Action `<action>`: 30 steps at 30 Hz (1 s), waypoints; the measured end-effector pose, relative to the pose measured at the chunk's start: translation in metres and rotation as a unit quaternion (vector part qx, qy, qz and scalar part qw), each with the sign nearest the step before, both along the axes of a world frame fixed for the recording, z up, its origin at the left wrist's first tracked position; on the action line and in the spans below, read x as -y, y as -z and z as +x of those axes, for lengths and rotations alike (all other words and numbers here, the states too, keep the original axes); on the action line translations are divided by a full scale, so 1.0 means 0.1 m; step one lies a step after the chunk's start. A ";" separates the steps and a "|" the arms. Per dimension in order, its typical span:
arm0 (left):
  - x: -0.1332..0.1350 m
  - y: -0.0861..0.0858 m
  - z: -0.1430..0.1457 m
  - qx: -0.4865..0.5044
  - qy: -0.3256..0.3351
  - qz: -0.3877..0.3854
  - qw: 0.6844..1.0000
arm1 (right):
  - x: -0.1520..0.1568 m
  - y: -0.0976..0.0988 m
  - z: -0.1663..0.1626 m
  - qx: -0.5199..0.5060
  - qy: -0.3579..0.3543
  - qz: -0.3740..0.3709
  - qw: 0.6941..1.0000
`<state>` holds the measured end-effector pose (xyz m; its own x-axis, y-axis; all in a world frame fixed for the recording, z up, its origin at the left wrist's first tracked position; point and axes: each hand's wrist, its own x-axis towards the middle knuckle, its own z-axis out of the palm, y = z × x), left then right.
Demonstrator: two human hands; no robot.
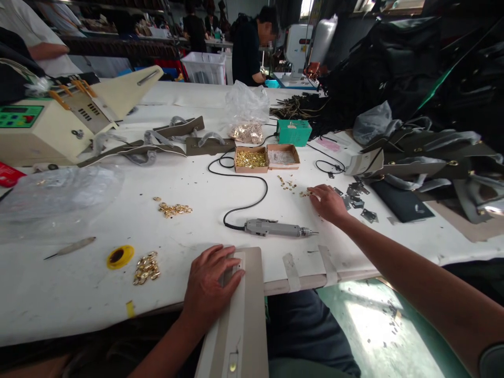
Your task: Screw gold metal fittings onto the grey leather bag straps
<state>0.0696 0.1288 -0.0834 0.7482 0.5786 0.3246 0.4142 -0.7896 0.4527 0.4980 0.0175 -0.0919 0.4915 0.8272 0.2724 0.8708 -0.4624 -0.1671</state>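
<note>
Gold bits [286, 184] mid worktop [177, 231] — R hand [328, 203] fingers narrow on them, can't tell if holding; pinch one only. L hand [210, 286] flat, spread, pins strap [248, 325] at near edge.

- Bare left hand [210, 286], ungloved, with creased knuckles and blunt fingertips.
- Bare left forearm [165, 346], uncovered from the wrist back as far as shown.
- Bare right hand [328, 203], ungloved, slim in the fingers; nails too small to tell.
- Bare right forearm [413, 278], long and lean, uncovered along all its visible length.
- Dark grey rounded edge [492, 362] at the upper end of that arm, maybe a sleeve hem; cannot tell.
- Dark blue trousers [305, 325] below the near edge of the table [118, 294], denim-like, creased across the lap.
- Brownish-black cloth [118, 341] below the near left stretch of that edge, too shadowed to tell which garment.
</note>
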 end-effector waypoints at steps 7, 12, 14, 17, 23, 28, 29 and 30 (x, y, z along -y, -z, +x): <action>0.00 0.01 -0.01 0.000 0.002 -0.002 1.000 | -0.08 0.03 -0.03 -0.005 -0.054 0.024 0.998; 0.01 0.00 0.01 0.004 0.001 -0.008 1.000 | -0.11 0.02 -0.04 0.011 -0.065 0.018 0.998; 0.01 0.00 0.00 0.004 0.000 -0.008 1.000 | -0.11 0.01 -0.05 0.018 -0.068 0.014 0.997; 0.01 0.00 0.00 0.003 0.002 -0.006 1.000 | -0.10 0.01 -0.07 0.024 -0.062 0.025 0.997; 0.01 0.00 0.00 0.004 0.003 -0.003 1.000 | -0.16 0.01 -0.06 -0.006 -0.051 0.055 0.997; 0.00 0.01 0.00 0.009 0.006 -0.003 1.000 | -0.27 -0.07 -0.11 -0.013 -0.040 0.030 0.999; 0.00 0.01 -0.01 0.009 0.006 -0.003 1.000 | -0.31 -0.09 -0.11 -0.016 -0.030 0.017 0.999; 0.00 0.01 -0.01 0.009 0.006 -0.003 1.000 | -0.34 -0.11 -0.11 -0.022 -0.019 0.001 1.000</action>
